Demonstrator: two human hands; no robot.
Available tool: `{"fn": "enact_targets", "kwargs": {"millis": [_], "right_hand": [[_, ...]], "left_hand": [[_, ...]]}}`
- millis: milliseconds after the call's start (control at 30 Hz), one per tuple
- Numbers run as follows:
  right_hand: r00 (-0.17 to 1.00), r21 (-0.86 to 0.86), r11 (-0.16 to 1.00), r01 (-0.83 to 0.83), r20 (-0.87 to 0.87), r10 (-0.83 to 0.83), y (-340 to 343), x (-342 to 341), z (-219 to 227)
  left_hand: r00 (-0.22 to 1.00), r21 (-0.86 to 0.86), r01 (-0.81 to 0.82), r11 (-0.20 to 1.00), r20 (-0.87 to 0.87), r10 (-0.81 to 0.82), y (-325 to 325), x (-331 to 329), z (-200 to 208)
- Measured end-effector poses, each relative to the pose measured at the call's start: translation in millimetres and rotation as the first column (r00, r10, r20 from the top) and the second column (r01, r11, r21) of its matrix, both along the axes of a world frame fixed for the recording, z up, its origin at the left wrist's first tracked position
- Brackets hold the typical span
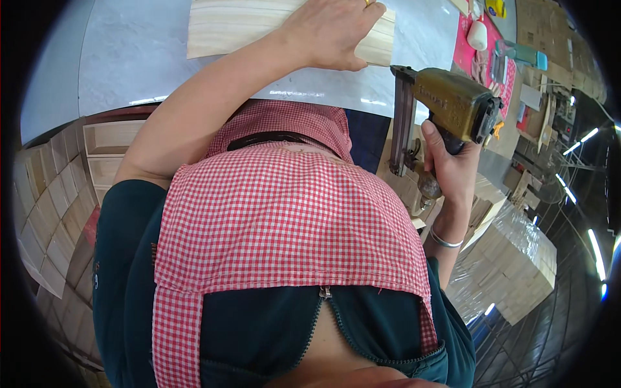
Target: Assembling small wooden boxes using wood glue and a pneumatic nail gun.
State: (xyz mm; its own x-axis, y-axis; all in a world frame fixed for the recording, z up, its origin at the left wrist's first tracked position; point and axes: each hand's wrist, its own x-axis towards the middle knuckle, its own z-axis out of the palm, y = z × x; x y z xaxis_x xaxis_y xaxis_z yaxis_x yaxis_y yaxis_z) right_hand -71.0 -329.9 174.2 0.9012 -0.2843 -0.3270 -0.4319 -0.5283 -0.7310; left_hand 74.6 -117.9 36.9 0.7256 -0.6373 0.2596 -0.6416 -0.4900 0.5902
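Head view: left hand point(317, 32) spread on the board point(236, 26), flat on the tabletop point(136, 58); right hand point(458, 169) gripping the nailer point(453, 97). Nose point(401, 70) sits near the left thumb point(354, 63), so a slip could nail it imo.

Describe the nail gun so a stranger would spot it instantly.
Find the pale worktop, then the right hand at its near edge. That hand grips the nail gun: a gold-brown body with a dark magazine, unlike the flat wooden board beside it.
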Motion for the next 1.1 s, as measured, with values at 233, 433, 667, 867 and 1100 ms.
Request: {"fn": "enact_targets", "kwargs": {"millis": [233, 433, 667, 867, 1100], "right_hand": [[0.999, -0.010, 1.000, -0.009, -0.050, 0.008, 0.3, 6.7, 3.3], [0.998, 0.004, 1.000, -0.027, -0.053, 0.027, 2.8, 12.3, 2.8], [1.000, 0.011, 1.000, -0.018, -0.006, 0.018, 3.9, 31.3, -2.0], [0.999, -0.003, 0.999, -0.047, -0.019, 0.047, 5.5, 38.6, -4.8], [0.998, 0.015, 0.999, -0.035, -0.043, 0.035, 5.7, 41.1, -4.8]], "left_hand": [[0.993, 0.060, -0.001, 0.998, -0.120, 0.008, -3.0, -0.4, 5.0], [0.994, -0.010, -0.028, 1.000, 0.106, 0.029, 1.0, -2.0, 0.4], [0.997, -0.036, -0.033, 0.999, 0.075, 0.036, 3.1, -1.9, -2.3], [0.985, -0.041, -0.028, 0.999, 0.167, 0.034, 2.8, 2.3, -8.5], [0.984, -0.015, -0.023, 1.000, 0.175, 0.025, 3.0, 3.7, -6.7]]}}
